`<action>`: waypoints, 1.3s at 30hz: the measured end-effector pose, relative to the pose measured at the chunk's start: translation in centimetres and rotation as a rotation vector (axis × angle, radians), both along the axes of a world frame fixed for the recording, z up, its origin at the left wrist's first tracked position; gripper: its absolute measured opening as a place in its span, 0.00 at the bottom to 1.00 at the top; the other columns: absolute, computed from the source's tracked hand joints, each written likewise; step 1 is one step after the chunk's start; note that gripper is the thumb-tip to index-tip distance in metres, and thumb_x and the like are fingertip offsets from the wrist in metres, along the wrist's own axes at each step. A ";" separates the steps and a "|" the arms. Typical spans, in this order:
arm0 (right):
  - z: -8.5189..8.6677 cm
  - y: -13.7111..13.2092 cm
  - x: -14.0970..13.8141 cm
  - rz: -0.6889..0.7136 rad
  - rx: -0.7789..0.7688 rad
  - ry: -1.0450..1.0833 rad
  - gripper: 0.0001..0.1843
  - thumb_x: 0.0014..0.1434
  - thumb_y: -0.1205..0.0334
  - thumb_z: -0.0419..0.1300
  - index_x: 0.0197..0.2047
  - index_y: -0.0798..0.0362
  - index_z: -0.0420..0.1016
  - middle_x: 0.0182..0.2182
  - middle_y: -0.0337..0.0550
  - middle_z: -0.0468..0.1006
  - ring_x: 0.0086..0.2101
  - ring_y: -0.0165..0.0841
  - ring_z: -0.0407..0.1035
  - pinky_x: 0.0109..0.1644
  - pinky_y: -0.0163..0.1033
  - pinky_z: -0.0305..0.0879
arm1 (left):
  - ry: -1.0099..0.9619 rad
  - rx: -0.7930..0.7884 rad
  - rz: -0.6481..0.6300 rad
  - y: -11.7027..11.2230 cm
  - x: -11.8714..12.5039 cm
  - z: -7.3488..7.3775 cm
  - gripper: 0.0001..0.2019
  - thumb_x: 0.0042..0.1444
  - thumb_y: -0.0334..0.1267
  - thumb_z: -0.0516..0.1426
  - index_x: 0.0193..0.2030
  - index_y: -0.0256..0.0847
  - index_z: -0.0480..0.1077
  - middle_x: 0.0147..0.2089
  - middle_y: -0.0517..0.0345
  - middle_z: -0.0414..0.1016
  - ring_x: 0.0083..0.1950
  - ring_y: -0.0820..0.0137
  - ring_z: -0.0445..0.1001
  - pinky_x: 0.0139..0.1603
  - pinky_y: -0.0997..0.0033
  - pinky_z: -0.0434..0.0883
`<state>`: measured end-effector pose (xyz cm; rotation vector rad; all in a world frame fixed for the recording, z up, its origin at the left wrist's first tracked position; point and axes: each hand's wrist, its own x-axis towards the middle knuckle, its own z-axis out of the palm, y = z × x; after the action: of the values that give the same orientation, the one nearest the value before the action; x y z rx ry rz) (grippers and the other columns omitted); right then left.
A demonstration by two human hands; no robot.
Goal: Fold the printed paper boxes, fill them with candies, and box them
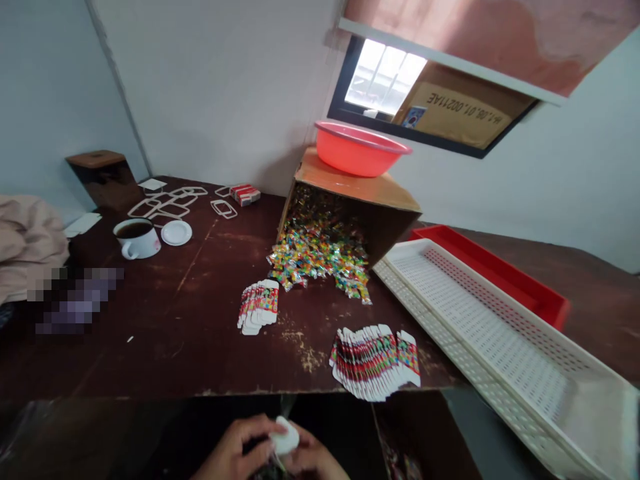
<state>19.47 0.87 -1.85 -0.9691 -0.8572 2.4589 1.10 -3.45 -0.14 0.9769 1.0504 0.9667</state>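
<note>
Below the table's near edge, my left hand (235, 450) and my right hand (313, 460) are pressed together around a small white object (285, 438). Both sets of fingers are curled on it. What the object is I cannot make out. Just beyond my hands, a fanned stack of flat printed cartons (375, 363) lies at the table edge. A smaller stack of the same cartons (259, 307) sits further left. Behind them, a cardboard box (360, 193) lies tipped on its side, spilling many colourful wrapped sweets (320, 257) onto the dark table (175, 320).
A red plastic basin (357, 148) rests on the tipped box. A white perforated tray (490, 327) and a red tray (500, 270) lie at the right. A mug of dark drink (137, 238), a white lid (176, 233) and white cut-out frames (170, 203) sit far left.
</note>
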 end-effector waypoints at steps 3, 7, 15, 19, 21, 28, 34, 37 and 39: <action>2.8 0.5 -0.8 0.001 0.475 -0.238 0.15 0.48 0.54 0.69 0.37 0.54 0.81 0.26 0.40 0.74 0.26 0.29 0.67 0.33 0.34 0.66 | -0.340 -0.365 0.104 -0.1 0.8 -1.9 0.21 0.45 0.43 0.64 0.49 0.47 0.77 0.33 0.60 0.79 0.34 0.64 0.73 0.38 0.66 0.66; 4.8 0.7 -1.6 0.041 1.117 -0.450 0.15 0.64 0.55 0.56 0.37 0.50 0.83 0.34 0.44 0.76 0.37 0.32 0.70 0.43 0.35 0.67 | -0.447 -0.482 0.019 -0.1 0.8 -2.3 0.07 0.48 0.38 0.60 0.33 0.41 0.79 0.23 0.64 0.74 0.28 0.68 0.68 0.35 0.67 0.63; 3.2 1.0 -0.4 -0.010 0.663 -0.342 0.30 0.61 0.39 0.56 0.23 0.58 0.77 0.25 0.39 0.71 0.25 0.26 0.64 0.28 0.31 0.60 | -0.535 -0.490 -0.163 -0.3 0.3 -1.6 0.19 0.54 0.47 0.60 0.47 0.36 0.79 0.42 0.46 0.84 0.52 0.49 0.75 0.60 0.51 0.61; 3.2 1.3 -0.3 -0.050 0.844 -0.423 0.19 0.62 0.48 0.60 0.33 0.55 0.83 0.28 0.41 0.77 0.30 0.28 0.68 0.36 0.32 0.63 | -0.536 -0.498 -0.178 -0.1 0.6 -2.1 0.24 0.55 0.51 0.58 0.51 0.35 0.77 0.45 0.46 0.84 0.56 0.48 0.74 0.61 0.50 0.61; 3.3 1.3 -0.5 -0.057 0.907 -0.469 0.16 0.62 0.52 0.60 0.34 0.54 0.84 0.27 0.41 0.77 0.29 0.28 0.69 0.36 0.33 0.63 | -0.528 -0.501 -0.169 0.1 0.7 -2.2 0.23 0.54 0.48 0.58 0.52 0.34 0.77 0.45 0.46 0.84 0.56 0.48 0.74 0.61 0.51 0.62; 4.8 -0.1 -1.2 -0.079 0.870 -0.320 0.17 0.64 0.51 0.58 0.34 0.51 0.84 0.35 0.42 0.83 0.39 0.32 0.75 0.47 0.37 0.69 | -0.489 -0.510 -0.118 0.3 0.1 -1.7 0.31 0.45 0.30 0.54 0.60 0.41 0.71 0.56 0.54 0.79 0.59 0.54 0.70 0.65 0.51 0.56; 5.1 0.8 -0.8 -0.020 0.860 -0.344 0.08 0.61 0.59 0.62 0.38 0.49 0.84 0.37 0.40 0.83 0.39 0.32 0.76 0.49 0.37 0.69 | -0.395 -0.293 -0.250 0.3 -0.9 -2.1 0.32 0.48 0.32 0.60 0.63 0.42 0.68 0.67 0.51 0.69 0.71 0.50 0.56 0.71 0.50 0.47; 4.8 0.5 -0.2 0.045 1.016 -0.364 0.08 0.62 0.63 0.61 0.40 0.49 0.83 0.37 0.40 0.83 0.41 0.31 0.74 0.51 0.37 0.67 | -0.212 -0.260 -0.232 0.2 -1.3 -2.5 0.31 0.52 0.32 0.62 0.65 0.46 0.67 0.70 0.52 0.66 0.73 0.53 0.54 0.72 0.51 0.44; 5.1 0.1 0.4 0.133 1.148 -0.336 0.09 0.61 0.62 0.62 0.44 0.49 0.82 0.42 0.41 0.81 0.46 0.31 0.72 0.55 0.38 0.65 | -0.215 -0.278 -0.232 0.0 -1.5 -2.8 0.34 0.53 0.33 0.62 0.67 0.47 0.62 0.70 0.50 0.65 0.72 0.53 0.57 0.71 0.50 0.48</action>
<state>19.84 0.93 3.24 -0.8351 -2.1173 1.4037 -0.39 -3.44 -2.91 0.7283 0.8431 0.6957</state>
